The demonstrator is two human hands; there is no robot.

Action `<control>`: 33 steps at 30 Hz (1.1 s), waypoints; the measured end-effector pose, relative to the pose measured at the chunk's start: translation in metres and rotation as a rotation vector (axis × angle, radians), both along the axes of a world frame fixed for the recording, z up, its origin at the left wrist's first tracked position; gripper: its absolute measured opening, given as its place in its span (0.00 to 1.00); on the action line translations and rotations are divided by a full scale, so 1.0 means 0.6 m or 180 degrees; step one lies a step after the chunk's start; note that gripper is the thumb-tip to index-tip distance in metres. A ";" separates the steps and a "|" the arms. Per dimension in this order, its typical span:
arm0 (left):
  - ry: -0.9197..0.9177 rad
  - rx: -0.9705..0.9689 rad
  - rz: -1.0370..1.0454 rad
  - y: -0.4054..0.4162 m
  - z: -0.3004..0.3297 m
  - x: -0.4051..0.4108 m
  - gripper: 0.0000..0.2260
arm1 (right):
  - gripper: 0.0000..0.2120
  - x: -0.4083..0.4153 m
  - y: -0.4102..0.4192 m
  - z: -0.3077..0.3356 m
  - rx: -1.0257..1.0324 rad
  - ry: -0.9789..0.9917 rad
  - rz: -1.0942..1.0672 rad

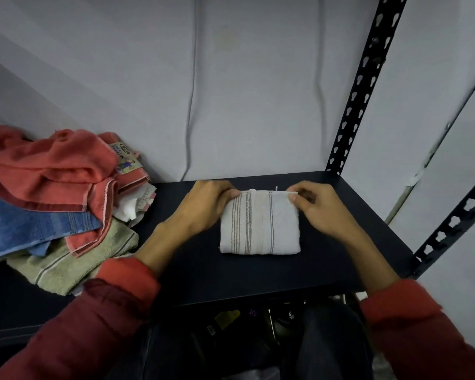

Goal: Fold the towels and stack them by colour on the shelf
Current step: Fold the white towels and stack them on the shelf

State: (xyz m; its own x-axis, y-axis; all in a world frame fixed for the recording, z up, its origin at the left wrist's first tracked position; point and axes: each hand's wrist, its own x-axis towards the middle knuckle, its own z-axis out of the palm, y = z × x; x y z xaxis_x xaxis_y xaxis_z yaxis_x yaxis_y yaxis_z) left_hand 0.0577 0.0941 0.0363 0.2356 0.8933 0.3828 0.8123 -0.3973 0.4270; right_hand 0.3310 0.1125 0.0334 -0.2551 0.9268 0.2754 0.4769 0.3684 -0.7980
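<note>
Two hands pinch the far edge of a folded white towel (259, 222) with thin stripes, lying flat in the middle of the dark shelf (340, 250): the left hand (203, 205) holds its far left corner, the right hand (317, 207) its far right corner, fingers curled. Well to the left lies a loose heap of red towels (52, 165), a blue towel (25, 226) and a green towel (74, 259).

Left hand (203, 207) and right hand (317, 207) — 2 pinching, fingers curled.
</note>
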 end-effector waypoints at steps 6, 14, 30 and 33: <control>-0.0205 -0.0656 0.0323 0.098 -0.034 -0.011 0.13 | 0.05 -0.032 0.111 -0.029 -0.0323 -0.0367 -0.0016; -0.0156 -0.0750 0.0535 0.140 -0.088 -0.016 0.17 | 0.06 -0.047 0.152 -0.074 -0.0324 -0.0639 -0.0235; -0.0128 -0.0621 0.0724 0.127 -0.083 -0.025 0.14 | 0.06 -0.049 0.157 -0.080 -0.0319 -0.0744 -0.0399; -0.0200 -0.0648 0.0754 0.120 -0.081 -0.024 0.15 | 0.06 -0.053 0.153 -0.079 -0.0341 -0.0771 -0.0443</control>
State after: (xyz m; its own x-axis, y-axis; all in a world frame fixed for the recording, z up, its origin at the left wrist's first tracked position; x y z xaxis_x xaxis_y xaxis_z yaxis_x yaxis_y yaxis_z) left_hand 0.0430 0.1659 -0.0125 -0.0064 0.9802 0.1977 0.8416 -0.1015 0.5305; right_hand 0.2993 0.2041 -0.0137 -0.1700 0.9780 0.1208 0.6982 0.2061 -0.6856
